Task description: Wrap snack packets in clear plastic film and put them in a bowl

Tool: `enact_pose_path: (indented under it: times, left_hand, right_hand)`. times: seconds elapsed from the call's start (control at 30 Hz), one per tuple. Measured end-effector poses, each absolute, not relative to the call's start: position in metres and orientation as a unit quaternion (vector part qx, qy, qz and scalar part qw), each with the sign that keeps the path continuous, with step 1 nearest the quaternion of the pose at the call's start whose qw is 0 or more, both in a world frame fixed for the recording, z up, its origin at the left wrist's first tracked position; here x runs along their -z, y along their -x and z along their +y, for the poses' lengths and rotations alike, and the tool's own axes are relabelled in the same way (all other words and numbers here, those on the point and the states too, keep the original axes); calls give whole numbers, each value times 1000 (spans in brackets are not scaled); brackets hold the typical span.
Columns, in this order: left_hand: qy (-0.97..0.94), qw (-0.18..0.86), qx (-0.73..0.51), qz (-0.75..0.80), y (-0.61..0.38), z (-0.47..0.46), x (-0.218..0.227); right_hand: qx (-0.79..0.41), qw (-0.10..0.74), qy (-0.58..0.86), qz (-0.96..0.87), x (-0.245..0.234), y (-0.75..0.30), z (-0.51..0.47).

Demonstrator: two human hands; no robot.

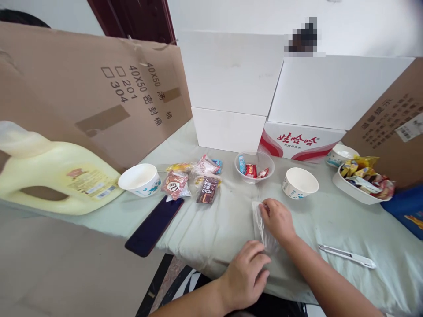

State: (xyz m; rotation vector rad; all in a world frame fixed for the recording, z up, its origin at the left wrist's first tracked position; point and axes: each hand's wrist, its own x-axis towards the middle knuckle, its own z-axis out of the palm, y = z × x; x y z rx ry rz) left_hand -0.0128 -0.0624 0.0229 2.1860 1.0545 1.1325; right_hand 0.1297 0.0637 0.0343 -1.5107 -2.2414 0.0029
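Note:
A clear plastic bag (259, 222) lies flat on the cloth-covered table in front of me. My right hand (279, 220) has its fingers closed at the bag's upper end and covers part of it. Close to the bag's near end is my left hand (246, 275), fingers bent and apart, with nothing visible in it. Beyond the right hand stands a white paper bowl (300, 187). A clear plastic bowl (254, 176) farther back contains a few small wrapped snacks. Several packaged snacks, including a brown cocoa packet (206, 190), lie left of the bag.
A phone (153, 226) and another paper bowl (140, 179) lie left, beside a large yellow jug (62, 171). On the right are a utility knife (346, 256) and a white dish (352, 191) of snack packets. Cardboard (99, 88) and white boxes (231, 75) wall off the back.

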Motion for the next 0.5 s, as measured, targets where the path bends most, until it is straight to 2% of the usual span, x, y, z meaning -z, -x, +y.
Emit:
enact_pose_path:
  times: [0.17,0.3,0.5]
  left_hand:
    - [-790,217,-361,445,15,-57,-30]
    - [-796,147,-353,469,17,-46,-41]
    - [-862,141,-299,384,5,35,-63]
  right_hand:
    - [15,203,586,-784,-33,-156,76]
    - [14,197,590,-783,-23,-163,77]
    - [8,215,591,-777,-17,-162,77]
